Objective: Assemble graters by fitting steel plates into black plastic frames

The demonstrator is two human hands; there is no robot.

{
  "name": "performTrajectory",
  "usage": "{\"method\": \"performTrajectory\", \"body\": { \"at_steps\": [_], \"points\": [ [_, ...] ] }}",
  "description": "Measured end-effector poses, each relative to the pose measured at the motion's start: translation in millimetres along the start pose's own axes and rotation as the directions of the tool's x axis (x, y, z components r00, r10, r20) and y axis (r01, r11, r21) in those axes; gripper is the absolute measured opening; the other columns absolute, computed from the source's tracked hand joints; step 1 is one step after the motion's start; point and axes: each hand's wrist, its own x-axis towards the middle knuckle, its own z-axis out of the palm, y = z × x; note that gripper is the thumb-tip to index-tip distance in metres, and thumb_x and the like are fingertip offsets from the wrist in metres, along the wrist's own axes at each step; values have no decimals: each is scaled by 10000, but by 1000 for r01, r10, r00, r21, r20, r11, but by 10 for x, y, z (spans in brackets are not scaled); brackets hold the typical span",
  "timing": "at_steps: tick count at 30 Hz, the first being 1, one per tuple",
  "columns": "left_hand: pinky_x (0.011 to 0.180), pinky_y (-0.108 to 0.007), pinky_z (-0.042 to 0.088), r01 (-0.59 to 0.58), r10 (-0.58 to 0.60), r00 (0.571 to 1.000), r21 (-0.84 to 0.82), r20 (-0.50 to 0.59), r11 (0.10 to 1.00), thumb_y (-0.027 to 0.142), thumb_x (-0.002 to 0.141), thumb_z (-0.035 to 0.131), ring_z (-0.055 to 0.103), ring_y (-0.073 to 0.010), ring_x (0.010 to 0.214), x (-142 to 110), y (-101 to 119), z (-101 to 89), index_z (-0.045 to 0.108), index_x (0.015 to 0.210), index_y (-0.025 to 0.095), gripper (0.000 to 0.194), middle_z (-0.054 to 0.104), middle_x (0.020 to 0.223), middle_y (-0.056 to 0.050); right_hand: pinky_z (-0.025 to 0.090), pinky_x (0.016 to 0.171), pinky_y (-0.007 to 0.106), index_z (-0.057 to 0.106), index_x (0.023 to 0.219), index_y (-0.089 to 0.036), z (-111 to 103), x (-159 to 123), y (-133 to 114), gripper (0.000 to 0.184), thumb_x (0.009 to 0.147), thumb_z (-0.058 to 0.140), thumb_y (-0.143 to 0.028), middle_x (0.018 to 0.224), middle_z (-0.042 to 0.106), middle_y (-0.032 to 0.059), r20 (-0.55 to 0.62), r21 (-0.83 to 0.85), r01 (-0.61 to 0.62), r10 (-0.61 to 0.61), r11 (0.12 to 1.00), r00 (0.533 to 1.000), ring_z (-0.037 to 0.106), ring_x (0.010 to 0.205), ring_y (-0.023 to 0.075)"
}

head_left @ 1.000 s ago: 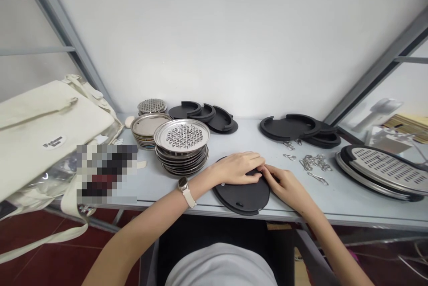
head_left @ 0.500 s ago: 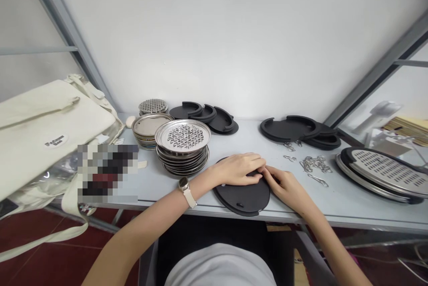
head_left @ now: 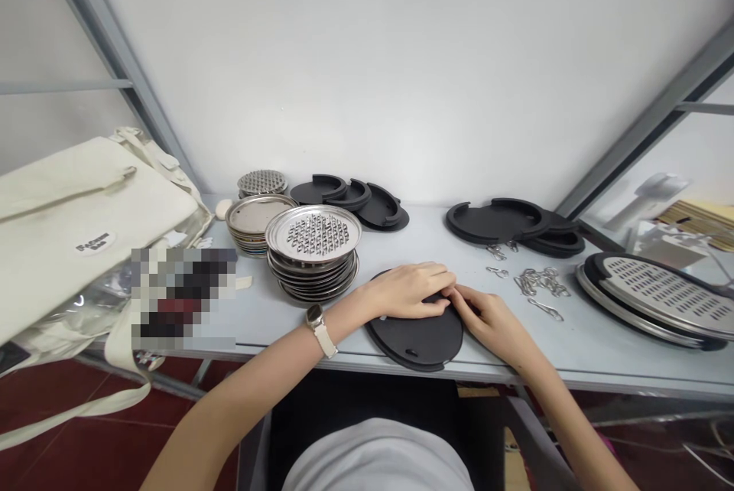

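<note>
A round black plastic holder [head_left: 421, 342] with a small oval hole lies near the front edge of the desk. My left hand [head_left: 410, 291], with a watch on its wrist, rests across its upper part, fingers closed over the far right rim. Against those fingertips press the pinched thumb and fingers of my right hand [head_left: 486, 319]. Whatever sits between the fingertips is hidden. To the right of my hands lies a small heap of metal spring clips [head_left: 542, 282]. Left of them stands a stack of round metal grater plates [head_left: 314, 238].
More black holders lie at the back, in a middle group [head_left: 378, 208] and a right group [head_left: 496, 222]. Assembled graters [head_left: 659, 284] are piled at far right. Another stack of metal discs [head_left: 261, 214] stands behind the graters. A cream bag [head_left: 86, 208] covers the left end.
</note>
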Motion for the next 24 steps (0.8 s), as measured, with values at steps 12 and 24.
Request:
{"method": "performTrajectory", "body": {
  "at_steps": [12,24],
  "points": [
    [753,-290,443,-23,23,1000,4,-16,1000,213,882,501,546,-182,851,-5,-17,7,513,915,181,48,568,920,-56,428,608,265,610,842,-193,-4,1,0,369,988,329,-381,729,706,27,1,-9,-2,2,1000,1000,640,662,196],
    [759,-291,444,4,-4,1000,14,-1,1000,220,880,502,548,-183,850,-3,-5,-1,510,918,185,52,567,930,-58,437,606,273,608,839,-199,-2,3,5,382,984,314,-395,715,699,35,4,-5,6,-6,1000,1000,633,650,199]
  ]
}}
